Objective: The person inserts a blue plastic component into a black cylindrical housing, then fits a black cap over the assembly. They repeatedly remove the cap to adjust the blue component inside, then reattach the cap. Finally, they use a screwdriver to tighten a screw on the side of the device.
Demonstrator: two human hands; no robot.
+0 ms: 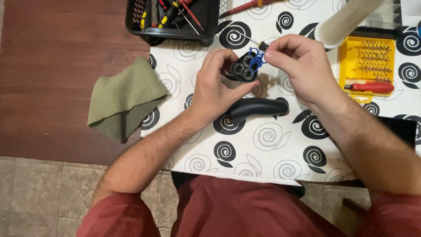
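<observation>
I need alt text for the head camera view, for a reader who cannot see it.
A left hand holds a black three-ring shaver head while the right hand pinches a blue plastic piece on it. Below lies a black handle on a spiral-patterned tablecloth.

White tablecloth [267, 149] with black swirls; olive-green cloth [123, 98]; black shaver head [244, 69] with blue frame [256, 58]; black handle [256, 107]; yellow bit case [367, 66]; red screwdriver [370, 87]; brown table [61, 48].

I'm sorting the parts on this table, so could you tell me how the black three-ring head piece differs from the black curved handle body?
The head piece is held up in the left hand; the handle body lies on the tablecloth, untouched. The head piece is short with three round rings; the handle body is long, smooth and curved. Both are black.
</observation>
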